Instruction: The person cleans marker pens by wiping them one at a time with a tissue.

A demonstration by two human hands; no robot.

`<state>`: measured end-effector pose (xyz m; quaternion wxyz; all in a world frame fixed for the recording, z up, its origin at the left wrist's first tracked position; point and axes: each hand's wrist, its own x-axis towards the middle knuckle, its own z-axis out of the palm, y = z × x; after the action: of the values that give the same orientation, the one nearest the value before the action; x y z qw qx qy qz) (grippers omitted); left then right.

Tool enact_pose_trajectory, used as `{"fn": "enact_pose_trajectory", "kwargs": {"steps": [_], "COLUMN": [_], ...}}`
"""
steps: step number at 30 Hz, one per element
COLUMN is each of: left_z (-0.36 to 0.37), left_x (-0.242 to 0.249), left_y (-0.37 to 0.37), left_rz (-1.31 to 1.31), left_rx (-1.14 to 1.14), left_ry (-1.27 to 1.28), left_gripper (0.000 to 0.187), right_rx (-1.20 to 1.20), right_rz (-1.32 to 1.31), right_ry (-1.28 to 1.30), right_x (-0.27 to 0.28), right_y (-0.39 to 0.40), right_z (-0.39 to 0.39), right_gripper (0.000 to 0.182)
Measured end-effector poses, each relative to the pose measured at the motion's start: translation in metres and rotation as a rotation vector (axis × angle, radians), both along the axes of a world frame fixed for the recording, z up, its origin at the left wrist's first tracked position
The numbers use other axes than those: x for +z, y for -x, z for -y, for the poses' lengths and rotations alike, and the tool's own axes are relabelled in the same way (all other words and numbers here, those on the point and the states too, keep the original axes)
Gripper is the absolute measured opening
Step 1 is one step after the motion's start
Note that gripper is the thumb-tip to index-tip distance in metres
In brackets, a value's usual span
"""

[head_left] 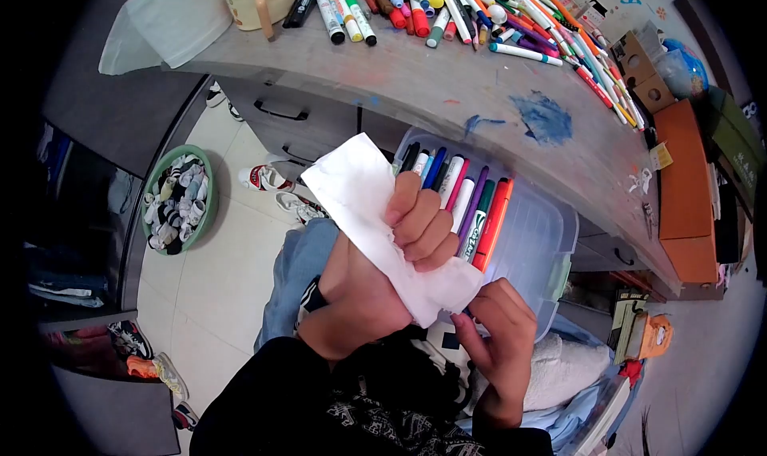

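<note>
A white tissue (pixel 359 184) stretches diagonally in front of me. My left hand (pixel 399 240) is closed round its middle, with the fingers wrapped over it. At the tissue's lower right end, my right hand (pixel 507 328) is curled, with thumb and forefinger pinched at the edge; its other fingers are partly hidden. Just beyond both hands sits a clear plastic box (pixel 527 224). Inside it, several markers lie side by side, among them an orange marker (pixel 493 224) and a white marker with green lettering (pixel 474 230). The tissue and my left hand cover part of this row.
A stained grey desk (pixel 383 76) curves across the top, bearing a large pile of markers (pixel 519 12) and a yellow mug (pixel 257 0). On the floor to the left are a green basin (pixel 209 204) of socks and several shoes. An orange box (pixel 683 192) stands right.
</note>
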<state>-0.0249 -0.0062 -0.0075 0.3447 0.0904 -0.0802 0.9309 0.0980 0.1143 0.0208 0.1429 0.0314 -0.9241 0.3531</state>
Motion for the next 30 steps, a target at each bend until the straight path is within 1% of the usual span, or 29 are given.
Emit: {"fn": "enact_pose_trajectory", "kwargs": {"steps": [4, 7, 13, 21, 23, 30], "left_z": [0.001, 0.002, 0.005, 0.005, 0.005, 0.006], "left_x": [0.006, 0.006, 0.006, 0.006, 0.007, 0.006], "left_y": [0.000, -0.001, 0.004, 0.005, 0.005, 0.007], "left_rz": [0.048, 0.055, 0.018, 0.032, 0.030, 0.009], "left_rx": [0.009, 0.013, 0.045, 0.042, 0.043, 0.050], "left_ry": [0.058, 0.054, 0.081, 0.035, 0.032, 0.034], "left_gripper": [0.026, 0.026, 0.026, 0.025, 0.026, 0.027], "right_rx": [-0.006, -0.012, -0.040, -0.068, -0.031, -0.051], "right_rz": [-0.022, -0.015, 0.013, -0.009, 0.016, -0.005], "right_ry": [0.009, 0.014, 0.046, 0.079, 0.024, 0.027], "right_x": [-0.002, -0.002, -0.003, -0.004, -0.001, -0.004], "right_y": [0.000, -0.001, -0.008, -0.014, -0.016, -0.024], "right_z": [0.001, 0.001, 0.001, 0.000, -0.004, -0.007], "right_gripper": [0.018, 0.018, 0.017, 0.017, 0.017, 0.018]}}
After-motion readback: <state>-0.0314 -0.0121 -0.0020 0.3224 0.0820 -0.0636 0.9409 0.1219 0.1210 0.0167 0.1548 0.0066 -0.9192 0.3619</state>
